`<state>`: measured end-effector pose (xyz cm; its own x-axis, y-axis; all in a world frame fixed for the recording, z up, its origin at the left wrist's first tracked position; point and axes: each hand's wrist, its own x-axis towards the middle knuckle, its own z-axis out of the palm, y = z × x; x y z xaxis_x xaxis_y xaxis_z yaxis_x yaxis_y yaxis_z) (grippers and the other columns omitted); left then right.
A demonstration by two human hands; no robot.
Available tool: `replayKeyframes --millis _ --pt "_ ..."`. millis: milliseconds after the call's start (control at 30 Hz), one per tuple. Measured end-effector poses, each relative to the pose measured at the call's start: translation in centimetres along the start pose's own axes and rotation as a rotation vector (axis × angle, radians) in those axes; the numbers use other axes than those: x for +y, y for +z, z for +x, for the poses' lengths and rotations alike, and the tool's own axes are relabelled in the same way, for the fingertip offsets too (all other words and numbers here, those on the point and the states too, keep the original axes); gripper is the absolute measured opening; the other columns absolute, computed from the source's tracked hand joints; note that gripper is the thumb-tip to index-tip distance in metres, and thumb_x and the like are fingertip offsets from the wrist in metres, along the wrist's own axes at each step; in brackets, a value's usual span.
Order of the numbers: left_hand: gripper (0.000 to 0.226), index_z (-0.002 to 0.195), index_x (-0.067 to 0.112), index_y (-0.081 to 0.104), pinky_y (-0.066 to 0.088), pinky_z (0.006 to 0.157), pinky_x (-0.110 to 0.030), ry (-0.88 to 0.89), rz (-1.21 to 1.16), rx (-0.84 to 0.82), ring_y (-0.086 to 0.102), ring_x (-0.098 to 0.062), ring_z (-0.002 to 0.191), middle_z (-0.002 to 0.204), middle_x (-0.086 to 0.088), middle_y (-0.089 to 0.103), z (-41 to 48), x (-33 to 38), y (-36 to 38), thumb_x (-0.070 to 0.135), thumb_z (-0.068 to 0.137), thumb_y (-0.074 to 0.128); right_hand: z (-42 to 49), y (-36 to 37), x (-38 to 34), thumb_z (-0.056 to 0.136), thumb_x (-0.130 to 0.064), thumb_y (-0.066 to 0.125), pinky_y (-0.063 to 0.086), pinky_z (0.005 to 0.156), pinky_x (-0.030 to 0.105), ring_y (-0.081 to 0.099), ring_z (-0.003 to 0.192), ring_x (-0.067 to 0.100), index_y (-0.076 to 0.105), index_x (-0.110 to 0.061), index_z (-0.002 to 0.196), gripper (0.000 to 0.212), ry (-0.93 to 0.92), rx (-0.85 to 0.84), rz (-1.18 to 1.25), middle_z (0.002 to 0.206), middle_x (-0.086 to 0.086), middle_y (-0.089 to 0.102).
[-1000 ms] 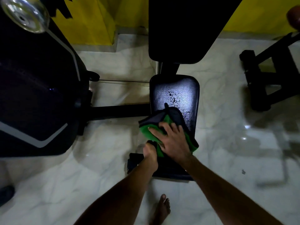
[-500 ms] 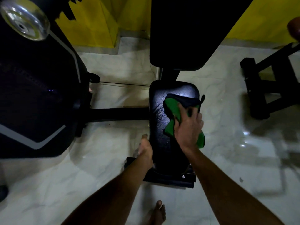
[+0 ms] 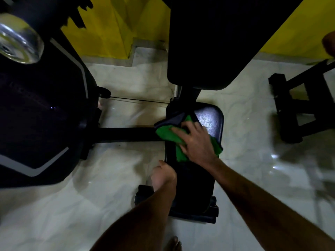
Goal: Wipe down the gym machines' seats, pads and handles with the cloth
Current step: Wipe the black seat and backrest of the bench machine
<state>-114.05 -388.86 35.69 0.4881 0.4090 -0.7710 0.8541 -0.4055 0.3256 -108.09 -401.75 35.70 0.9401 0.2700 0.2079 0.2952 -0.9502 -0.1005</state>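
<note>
Right hand (image 3: 197, 142) has its fingers spread flat, pressing the green cloth (image 3: 166, 134) onto the seat (image 3: 212, 120). The cloth has swept from far-right to far-left and now overhangs the left edge. Left hand (image 3: 163, 175) braces on that edge, grip can't be told. Seat looks nearly covered; back pad (image 3: 208, 42) likely next.

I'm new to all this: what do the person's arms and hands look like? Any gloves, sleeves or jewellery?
Both are bare. The left hand and right hand wear no gloves, and no ring, watch or wristband shows in this dim light. The left forearm and right forearm are uncovered down to the picture's lower edge, so no sleeve is in view.
</note>
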Motion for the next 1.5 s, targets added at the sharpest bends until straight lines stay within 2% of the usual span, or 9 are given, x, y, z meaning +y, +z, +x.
replayKeyframes --millis 133,300,467,633,833,1033,1200,1267,1500 --pt "0.049 0.144 0.014 0.040 0.031 0.106 -0.035 -0.028 -0.046 0.005 0.041 -0.032 0.135 0.152 -0.014 0.039 0.2 0.0 0.1 0.034 0.106 0.017 3.1 -0.5 0.4 0.083 -0.027 0.074 0.046 0.089 0.049 0.049 0.114 0.038 0.056 -0.028 0.141 0.060 0.662 0.099 0.024 0.129 0.015 0.051" --pt "0.049 0.137 0.015 0.048 0.035 0.102 -0.037 -0.015 -0.021 0.053 0.045 -0.033 0.131 0.148 -0.012 0.045 0.5 0.2 0.2 0.034 0.105 0.016 3.8 0.5 0.4 0.085 -0.044 0.062 0.040 0.083 0.045 0.050 0.108 0.034 0.056 -0.035 0.139 0.055 -0.105 -0.046 -0.025 0.132 0.006 0.053" --pt "0.048 0.137 0.016 0.048 0.034 0.102 -0.038 -0.018 -0.016 0.064 0.045 -0.034 0.130 0.147 -0.012 0.045 0.5 0.1 0.4 0.033 0.104 0.018 6.5 0.6 0.8 0.086 -0.045 0.061 0.036 0.096 0.052 0.043 0.123 0.035 0.052 -0.035 0.142 0.058 0.435 0.062 -0.065 0.145 0.008 0.048" --pt "0.042 0.131 0.018 0.049 0.037 0.100 -0.038 0.032 0.056 0.082 0.047 -0.034 0.129 0.145 -0.010 0.047 0.9 -0.3 0.7 0.031 0.104 0.019 5.4 1.1 1.4 0.095 -0.059 0.050 0.028 0.109 0.051 0.036 0.147 0.023 0.054 -0.037 0.142 0.052 -0.191 -0.043 0.000 0.163 -0.002 0.037" --pt "0.048 0.132 0.014 0.051 0.036 0.097 -0.038 -0.007 0.001 0.103 0.048 -0.034 0.127 0.142 -0.014 0.049 1.2 -0.4 1.1 0.035 0.104 0.019 8.1 0.5 2.8 0.093 -0.053 0.056 0.040 0.102 0.047 0.054 0.125 0.035 0.062 -0.025 0.133 0.050 0.372 0.133 0.033 0.134 0.009 0.063" --pt "0.040 0.129 0.015 0.048 0.037 0.102 -0.038 0.061 0.073 0.124 0.046 -0.036 0.130 0.143 -0.013 0.048 1.3 -0.4 1.1 0.024 0.104 0.019 3.8 0.9 3.7 0.098 -0.060 0.049 0.023 0.123 0.047 0.029 0.152 0.028 0.050 -0.032 0.150 0.059 -0.238 -0.026 0.100 0.165 0.004 0.033" --pt "0.046 0.131 0.012 0.052 0.036 0.103 -0.038 0.005 -0.029 0.132 0.048 -0.037 0.127 0.142 -0.017 0.049 1.3 -0.5 1.3 0.030 0.104 0.019 5.5 0.2 7.8 0.089 -0.075 0.051 0.042 0.102 0.045 0.052 0.129 0.036 0.069 -0.016 0.124 0.070 0.491 0.057 0.018 0.128 0.017 0.065" --pt "0.048 0.132 0.010 0.051 0.035 0.103 -0.039 0.004 -0.053 0.123 0.047 -0.037 0.127 0.142 -0.018 0.049 1.3 -0.5 1.3 0.031 0.104 0.018 5.3 0.1 6.0 0.089 -0.072 0.050 0.038 0.108 0.050 0.046 0.137 0.036 0.066 -0.017 0.128 0.069 0.655 0.061 0.055 0.139 0.018 0.059" --pt "0.051 0.136 0.010 0.050 0.037 0.100 -0.039 -0.010 -0.043 0.119 0.048 -0.037 0.125 0.140 -0.020 0.050 1.5 -0.6 1.4 0.036 0.104 0.021 -4.4 -0.1 3.6 0.096 -0.070 0.047 0.026 0.121 0.050 0.020 0.156 0.026 0.044 -0.033 0.154 0.069 0.227 0.073 0.103 0.169 0.001 0.021"
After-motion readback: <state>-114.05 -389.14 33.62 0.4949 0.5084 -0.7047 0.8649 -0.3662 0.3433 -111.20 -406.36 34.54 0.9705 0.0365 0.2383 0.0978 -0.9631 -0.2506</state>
